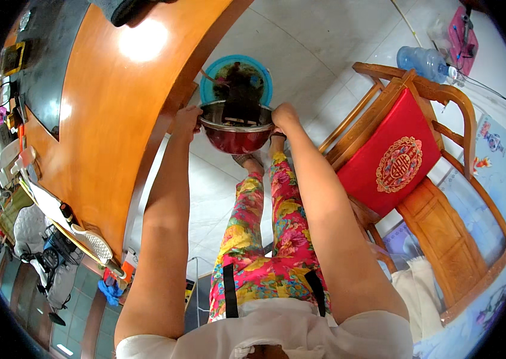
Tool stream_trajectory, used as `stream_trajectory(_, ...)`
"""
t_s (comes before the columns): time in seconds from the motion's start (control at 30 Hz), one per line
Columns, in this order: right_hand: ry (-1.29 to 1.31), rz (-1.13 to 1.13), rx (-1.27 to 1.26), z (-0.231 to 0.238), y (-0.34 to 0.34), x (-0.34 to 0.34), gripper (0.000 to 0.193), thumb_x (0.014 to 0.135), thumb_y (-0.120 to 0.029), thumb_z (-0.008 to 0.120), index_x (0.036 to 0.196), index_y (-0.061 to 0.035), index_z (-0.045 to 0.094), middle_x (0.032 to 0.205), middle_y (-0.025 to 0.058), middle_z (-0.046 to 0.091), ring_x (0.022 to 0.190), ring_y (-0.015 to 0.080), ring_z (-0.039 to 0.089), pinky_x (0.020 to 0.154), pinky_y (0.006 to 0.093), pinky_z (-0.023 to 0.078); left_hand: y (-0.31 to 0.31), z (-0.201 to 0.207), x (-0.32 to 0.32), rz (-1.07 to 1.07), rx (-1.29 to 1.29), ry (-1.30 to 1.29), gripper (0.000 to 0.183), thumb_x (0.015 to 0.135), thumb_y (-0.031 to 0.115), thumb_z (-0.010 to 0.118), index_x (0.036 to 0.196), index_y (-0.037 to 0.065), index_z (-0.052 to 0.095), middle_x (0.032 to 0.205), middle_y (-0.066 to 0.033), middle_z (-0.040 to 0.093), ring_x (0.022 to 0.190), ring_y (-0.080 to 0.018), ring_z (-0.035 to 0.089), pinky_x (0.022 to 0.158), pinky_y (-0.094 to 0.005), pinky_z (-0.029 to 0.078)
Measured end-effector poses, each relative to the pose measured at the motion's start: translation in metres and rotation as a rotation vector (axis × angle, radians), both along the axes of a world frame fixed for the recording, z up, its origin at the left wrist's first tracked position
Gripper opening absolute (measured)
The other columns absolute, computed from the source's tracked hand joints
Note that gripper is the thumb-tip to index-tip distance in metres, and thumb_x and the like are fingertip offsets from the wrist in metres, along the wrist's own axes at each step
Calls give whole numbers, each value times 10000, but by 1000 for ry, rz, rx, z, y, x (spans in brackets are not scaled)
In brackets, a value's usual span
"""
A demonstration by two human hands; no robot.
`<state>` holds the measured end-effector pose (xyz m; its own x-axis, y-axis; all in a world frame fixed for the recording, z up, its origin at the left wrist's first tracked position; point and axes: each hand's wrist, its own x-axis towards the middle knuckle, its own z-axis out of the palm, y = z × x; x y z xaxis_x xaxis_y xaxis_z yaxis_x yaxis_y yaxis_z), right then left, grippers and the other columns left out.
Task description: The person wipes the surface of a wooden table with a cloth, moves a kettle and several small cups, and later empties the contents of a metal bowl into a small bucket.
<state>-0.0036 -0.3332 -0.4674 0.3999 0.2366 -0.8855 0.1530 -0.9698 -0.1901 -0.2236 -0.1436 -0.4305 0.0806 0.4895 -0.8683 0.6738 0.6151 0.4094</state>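
Note:
Between my two hands I hold a dark red metal basin (235, 142) with a shiny rim. My left hand (189, 119) grips its left edge, and my right hand (285, 118) is closed on the right edge. The basin tips away from me, and dark material shows at its far side. Just beyond and below it, a round turquoise tub (206, 90) stands on the floor, with dark, wet-looking material inside. The red basin's far side overlaps the tub in view, so I cannot tell whether they touch.
A shiny wooden table (100, 107) curves along my left. To my right stands a wooden armchair (474, 119) with a red embroidered cushion (358, 170). A clear blue water bottle (422, 64) lies behind the chair. My feet are on the pale tiled floor (301, 36) near the basin.

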Motion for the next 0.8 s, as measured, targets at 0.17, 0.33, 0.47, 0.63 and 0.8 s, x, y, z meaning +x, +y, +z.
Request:
stream_trajectory(0.17, 76, 140, -36, -15, -4, 3, 190, 893, -82, 594, 878, 47, 733, 761, 200, 728, 652, 318, 730, 623, 407, 580, 7, 1, 20, 108, 30, -29, 95, 877, 194, 625, 845, 107, 647, 625, -20, 491, 493, -141, 443, 443, -324, 355)
stream_trajectory(0.33, 68, -293, 83, -13, -1, 5, 160, 859, -49, 612, 838, 57, 730, 758, 211, 722, 646, 284, 725, 581, 396, 564, 11, 25, 34, 227, 113, -115, 118, 838, 190, 643, 806, 76, 644, 645, -46, 512, 527, -147, 467, 459, -341, 357)
stream_trajectory(0.47, 166, 186, -55, -4, -6, -1, 162, 857, -42, 605, 821, 60, 725, 754, 213, 720, 646, 286, 724, 557, 400, 556, -4, -2, 18, 171, 84, 102, 174, 806, 164, 663, 725, 31, 584, 651, -62, 534, 462, -173, 450, 418, -357, 341)
stream_trajectory(0.63, 99, -162, 95, 16, -12, -8, 190, 884, -58, 584, 856, 62, 728, 831, 239, 729, 805, 354, 738, 757, 468, 571, -8, 44, 7, 231, 120, -49, 309, 861, 145, 647, 1141, 30, 704, 726, -39, 590, 456, -130, 435, 403, -313, 328)
stream_trajectory(0.8, -46, -74, 111, 25, -1, -28, 228, 905, -99, 600, 1030, 38, 733, 1046, 266, 719, 992, 405, 708, 855, 489, 565, -12, 31, -12, 273, 196, -103, 337, 889, 111, 614, 1208, 29, 687, 749, -25, 579, 485, -120, 439, 410, -296, 319)
